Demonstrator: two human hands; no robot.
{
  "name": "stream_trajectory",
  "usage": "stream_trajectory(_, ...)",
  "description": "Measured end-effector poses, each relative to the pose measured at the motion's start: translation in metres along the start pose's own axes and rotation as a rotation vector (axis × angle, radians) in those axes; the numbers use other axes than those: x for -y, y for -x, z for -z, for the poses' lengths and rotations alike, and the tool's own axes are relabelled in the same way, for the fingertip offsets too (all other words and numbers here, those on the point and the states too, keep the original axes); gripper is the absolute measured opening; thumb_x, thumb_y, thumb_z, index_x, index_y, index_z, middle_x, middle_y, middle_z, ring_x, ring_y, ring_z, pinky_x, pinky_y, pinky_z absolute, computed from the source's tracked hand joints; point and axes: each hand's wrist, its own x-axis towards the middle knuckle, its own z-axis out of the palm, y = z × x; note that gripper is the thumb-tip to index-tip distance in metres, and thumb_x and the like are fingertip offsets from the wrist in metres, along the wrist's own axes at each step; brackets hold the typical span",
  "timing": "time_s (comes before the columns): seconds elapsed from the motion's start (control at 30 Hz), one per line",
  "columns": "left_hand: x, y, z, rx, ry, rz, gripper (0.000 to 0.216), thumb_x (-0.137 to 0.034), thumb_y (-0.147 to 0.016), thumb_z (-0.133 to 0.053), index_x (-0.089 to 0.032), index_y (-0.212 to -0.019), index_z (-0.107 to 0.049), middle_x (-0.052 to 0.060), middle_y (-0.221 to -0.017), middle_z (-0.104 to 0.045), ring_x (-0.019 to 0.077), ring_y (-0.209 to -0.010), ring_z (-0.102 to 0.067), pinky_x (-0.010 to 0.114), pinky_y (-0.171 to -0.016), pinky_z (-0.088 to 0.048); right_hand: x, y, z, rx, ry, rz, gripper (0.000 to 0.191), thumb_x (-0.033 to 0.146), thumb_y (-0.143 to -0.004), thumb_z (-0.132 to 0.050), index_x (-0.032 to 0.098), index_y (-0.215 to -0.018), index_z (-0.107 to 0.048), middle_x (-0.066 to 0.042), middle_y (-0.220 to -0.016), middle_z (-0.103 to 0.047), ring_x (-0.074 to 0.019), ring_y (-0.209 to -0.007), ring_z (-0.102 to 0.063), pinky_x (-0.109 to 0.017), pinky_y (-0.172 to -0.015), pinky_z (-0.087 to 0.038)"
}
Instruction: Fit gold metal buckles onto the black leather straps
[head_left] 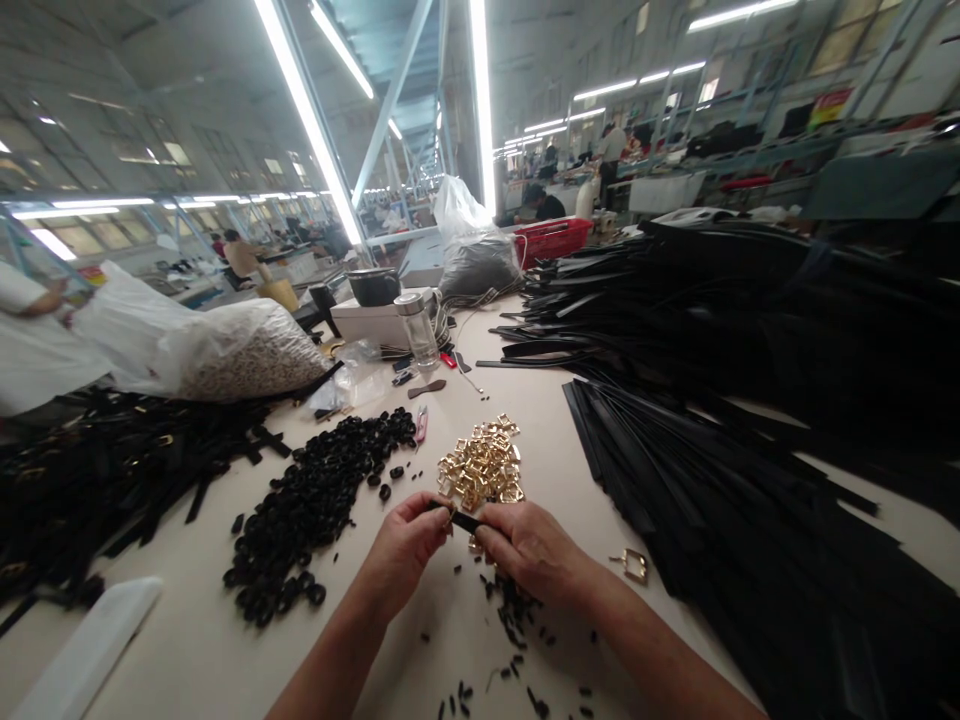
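Note:
My left hand (409, 545) and my right hand (525, 550) meet over the table, both pinched on the ends of a short black strap piece (465, 520). A bit of gold metal shows at the strap's left end by my left fingertips. Just beyond my hands lies a heap of gold buckles (484, 465). To the left spreads a pile of small black loops (315, 505). One single gold buckle (634, 566) lies on the table right of my right wrist. Small black scraps (517, 620) are scattered under my hands.
Stacks of long black straps (720, 500) fill the right side. Finished black pieces (97, 480) lie heaped at left. A clear bag of parts (240, 350), a bottle (417, 325), a white box (375, 320) and a red basket (551, 240) stand farther back. Other people work at distant tables.

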Motion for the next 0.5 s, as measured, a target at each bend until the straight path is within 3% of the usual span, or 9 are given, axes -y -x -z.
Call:
stream_trajectory(0.17,0.008,0.002,-0.01,0.057,0.06,0.076,0.024,-0.021,-0.061,-0.088,-0.013,-0.078,-0.073,0.004,-0.079,-0.068,0.0108,-0.069,-0.059,0.02,-0.068,-0.049,-0.003,-0.001,-0.004,-0.012,-0.024,0.008,0.023,0.026,-0.093,-0.046,0.018,-0.077,-0.06,-0.001,-0.07,-0.065,-0.0117,-0.061,-0.056,-0.021,-0.058,-0.036)
stream_trajectory(0.33,0.014,0.005,-0.017,0.177,0.048,0.035,0.022,-0.023,-0.069,-0.082,-0.012,-0.087,-0.075,0.008,-0.08,-0.07,0.0154,-0.072,-0.062,0.025,-0.07,-0.048,-0.009,0.001,-0.009,-0.023,0.024,0.038,0.028,0.033,-0.094,-0.041,0.02,-0.078,-0.06,-0.003,-0.074,-0.066,-0.0158,-0.066,-0.059,-0.026,-0.062,-0.04)
stream_trajectory(0.43,0.019,-0.001,-0.013,0.15,0.008,-0.031,0.024,-0.026,-0.063,-0.086,-0.013,-0.079,-0.075,0.006,-0.071,-0.068,0.0164,-0.063,-0.06,0.029,-0.064,-0.046,-0.015,0.002,-0.017,-0.033,-0.008,0.028,0.029,0.035,-0.096,-0.038,0.026,-0.086,-0.064,-0.002,-0.077,-0.068,-0.0175,-0.069,-0.063,-0.027,-0.062,-0.046)
stream_trajectory(0.5,0.021,-0.01,-0.005,0.151,-0.063,-0.059,0.027,-0.031,-0.055,-0.09,-0.016,-0.072,-0.075,0.005,-0.068,-0.068,0.0207,-0.065,-0.062,0.034,-0.067,-0.047,-0.019,0.001,-0.019,-0.15,0.055,-0.058,0.026,0.039,-0.096,-0.043,0.033,-0.085,-0.066,-0.001,-0.076,-0.068,-0.0195,-0.071,-0.064,-0.029,-0.062,-0.05)
